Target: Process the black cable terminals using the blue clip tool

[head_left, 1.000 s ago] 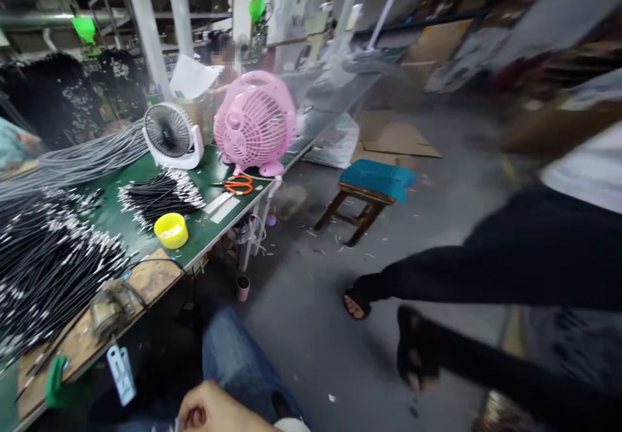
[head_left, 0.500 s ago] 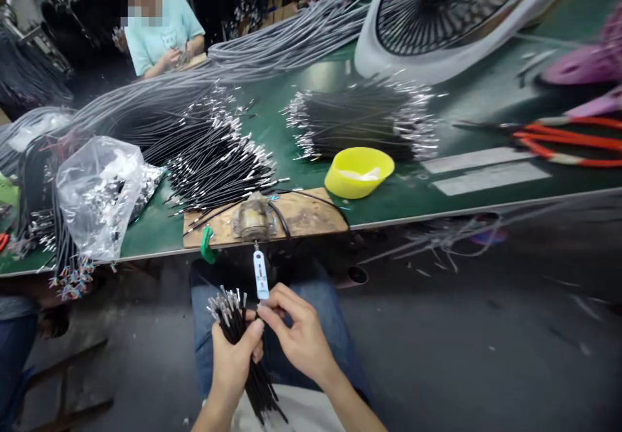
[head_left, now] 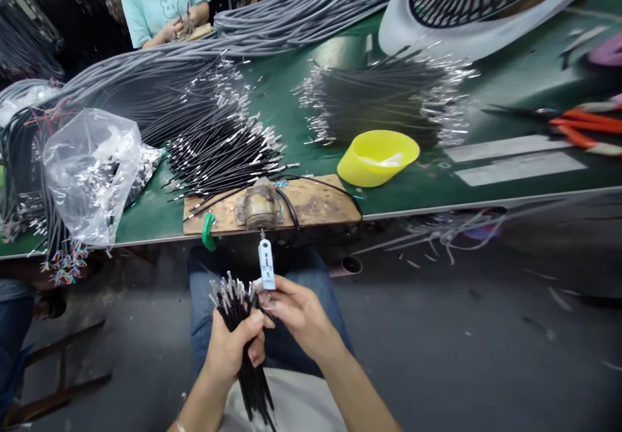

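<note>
At the near edge of the green counter (head_left: 286,114), my left fingers (head_left: 241,340) wrap a bundle of thin black silver-tipped cables (head_left: 250,386), my right fingers (head_left: 286,306) pinched beside a light-blue flat tag (head_left: 267,265).

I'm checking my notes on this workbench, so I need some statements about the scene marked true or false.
1. The left hand grips a bundle of black cables. True.
2. The yellow cup stands on the floor. False: it is on the green table.
3. A clear plastic bag lies left of the wooden board. True.
4. The right hand holds the orange-handled tool. False: that tool lies on the table.
5. The person across the table wears a black top. False: the top is light blue.
</note>
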Action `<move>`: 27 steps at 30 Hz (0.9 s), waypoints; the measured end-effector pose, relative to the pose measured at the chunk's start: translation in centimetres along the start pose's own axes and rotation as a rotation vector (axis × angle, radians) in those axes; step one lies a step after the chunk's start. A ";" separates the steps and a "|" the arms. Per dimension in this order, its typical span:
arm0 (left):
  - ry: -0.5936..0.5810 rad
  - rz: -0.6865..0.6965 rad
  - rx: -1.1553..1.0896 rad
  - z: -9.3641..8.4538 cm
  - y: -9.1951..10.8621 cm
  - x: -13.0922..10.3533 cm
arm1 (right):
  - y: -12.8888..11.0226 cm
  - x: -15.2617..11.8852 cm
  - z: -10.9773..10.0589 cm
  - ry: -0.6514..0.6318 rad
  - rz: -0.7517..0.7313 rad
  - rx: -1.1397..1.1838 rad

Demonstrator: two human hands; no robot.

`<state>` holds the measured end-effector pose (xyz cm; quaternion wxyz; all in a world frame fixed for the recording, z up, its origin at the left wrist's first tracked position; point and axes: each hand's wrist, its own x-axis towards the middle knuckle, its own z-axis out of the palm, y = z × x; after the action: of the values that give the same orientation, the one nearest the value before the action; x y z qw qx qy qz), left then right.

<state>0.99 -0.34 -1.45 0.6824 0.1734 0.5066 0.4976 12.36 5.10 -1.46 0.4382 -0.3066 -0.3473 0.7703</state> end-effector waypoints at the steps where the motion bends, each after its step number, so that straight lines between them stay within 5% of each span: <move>1: -0.003 -0.007 -0.002 0.0 0.0 0.0 | -0.1 0.0 -0.1 -0.034 -0.032 -0.062; 4: -0.009 -0.003 -0.009 0.1 0.1 -0.1 | 0.1 -0.2 -0.2 -0.042 -0.146 -0.173; 10: 0.127 0.160 0.095 0.5 -0.5 -0.2 | 1.4 -0.8 1.2 0.247 -0.425 -0.383; 15: 0.146 0.186 0.209 -1.1 -2.8 1.1 | 1.4 -1.0 1.3 0.311 -0.613 -0.590; 21: 0.261 0.174 0.381 -3.3 -3.7 1.9 | 0.9 -0.8 0.1 0.283 -0.591 -0.508; 27: 0.311 0.327 0.477 -1.7 -1.9 -0.3 | 0.8 -1.3 0.3 0.228 -0.516 -0.686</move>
<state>0.44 -1.85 -3.44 0.4480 0.3294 0.6726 0.4882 12.34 3.55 -1.70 0.5246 -0.4206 -0.5975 0.4369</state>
